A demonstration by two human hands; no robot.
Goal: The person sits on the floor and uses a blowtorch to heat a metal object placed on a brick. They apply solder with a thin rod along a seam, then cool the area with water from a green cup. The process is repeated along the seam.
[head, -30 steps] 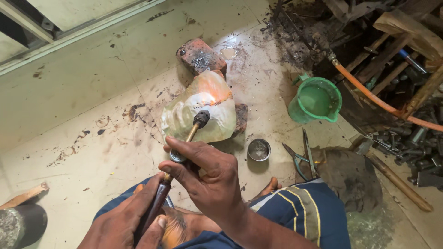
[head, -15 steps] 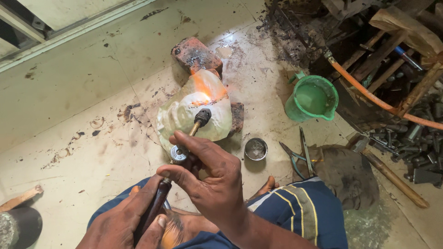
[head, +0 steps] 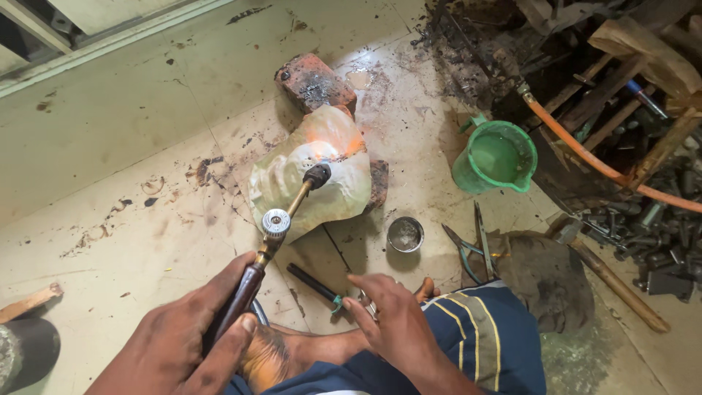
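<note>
Gripping the dark wooden handle of a gas torch, the left hand has its fingers clenched round the handle's near end, while the brass tube runs up past a round silver valve knob to the black nozzle. That nozzle rests just over a pale, lumpy stone, whose upper face glows orange where the flame strikes it. Behind the stone lies a rusty red brick, touching or nearly touching its far edge. The right hand is spread low over the floor, its fingers loose and reaching toward a thin black rod with a green band, which lies in front of the stone near the person's bare foot; whether the fingertips already touch it I cannot tell. To the right of the stone sit a small round tin, a pair of pliers and, farther right, a green plastic jug. The risk, as I judge it, is that with one hand steadying the torch and attention on the rod, the nozzle may drift off the stone, and the flame could then scorch the foot or the striped shorts close below.
</note>
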